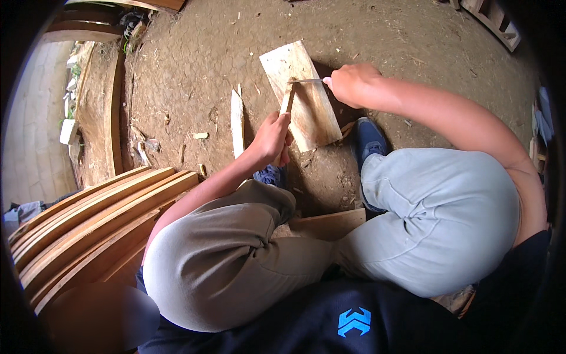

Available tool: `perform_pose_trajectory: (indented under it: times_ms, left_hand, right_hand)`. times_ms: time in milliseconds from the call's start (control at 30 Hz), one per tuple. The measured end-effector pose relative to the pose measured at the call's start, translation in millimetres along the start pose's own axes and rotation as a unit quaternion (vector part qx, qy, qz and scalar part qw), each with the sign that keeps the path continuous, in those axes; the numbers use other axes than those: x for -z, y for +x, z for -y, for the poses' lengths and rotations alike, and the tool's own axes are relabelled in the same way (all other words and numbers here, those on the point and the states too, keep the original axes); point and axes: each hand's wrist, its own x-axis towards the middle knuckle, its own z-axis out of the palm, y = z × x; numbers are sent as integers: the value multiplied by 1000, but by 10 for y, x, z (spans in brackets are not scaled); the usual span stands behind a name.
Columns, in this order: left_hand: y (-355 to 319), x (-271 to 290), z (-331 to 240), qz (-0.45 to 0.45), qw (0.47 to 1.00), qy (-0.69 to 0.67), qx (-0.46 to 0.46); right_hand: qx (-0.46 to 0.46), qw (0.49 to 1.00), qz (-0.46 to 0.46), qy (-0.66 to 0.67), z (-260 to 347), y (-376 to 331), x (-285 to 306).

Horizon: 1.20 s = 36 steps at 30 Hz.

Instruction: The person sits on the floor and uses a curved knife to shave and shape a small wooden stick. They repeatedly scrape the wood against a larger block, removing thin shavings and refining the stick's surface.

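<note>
My left hand (pixel 273 139) is closed around a narrow wooden stick (pixel 287 99), which slants up and away over a pale wooden block (pixel 289 59) on the ground. In my right hand (pixel 354 85) is a knife, its handle mostly hidden by my fingers. The knife's thin blade (pixel 308 80) points left across the block and meets the far end of the stick. Between my feet and just beyond them lies the block, its top marked with darker stains.
A split pale wood piece (pixel 237 121) lies left of the block. Stacked boards (pixel 100 215) fill the lower left. Wood chips (pixel 200 135) are scattered on the dirt floor (pixel 194 71). A wooden board (pixel 330 224) sits between my legs, and a wooden frame (pixel 492 20) stands at the far right.
</note>
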Motion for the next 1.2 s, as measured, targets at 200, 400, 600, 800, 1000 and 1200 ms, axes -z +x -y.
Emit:
perform_pose_trajectory:
  times_ms: [200, 400, 600, 800, 1000, 1200]
  left_hand:
    - [-51, -44, -68, -15, 1000, 1, 27]
    - [9, -11, -94, 6, 999, -20, 39]
    - [15, -17, -15, -2, 1000, 20, 13]
    - [27, 25, 27, 4, 1000, -18, 20]
    - [-3, 24, -1, 19, 999, -48, 17]
    - [-70, 0, -82, -11, 999, -34, 31]
  right_hand:
    - [8, 999, -16, 33, 50, -3, -83]
    - [27, 998, -49, 10, 97, 80, -129]
    - [53, 998, 30, 14, 119, 143, 156]
    - [71, 995, 38, -52, 31, 311, -11]
    - [0, 999, 13, 30, 25, 126, -42]
    - [-24, 997, 61, 38, 214, 51, 80]
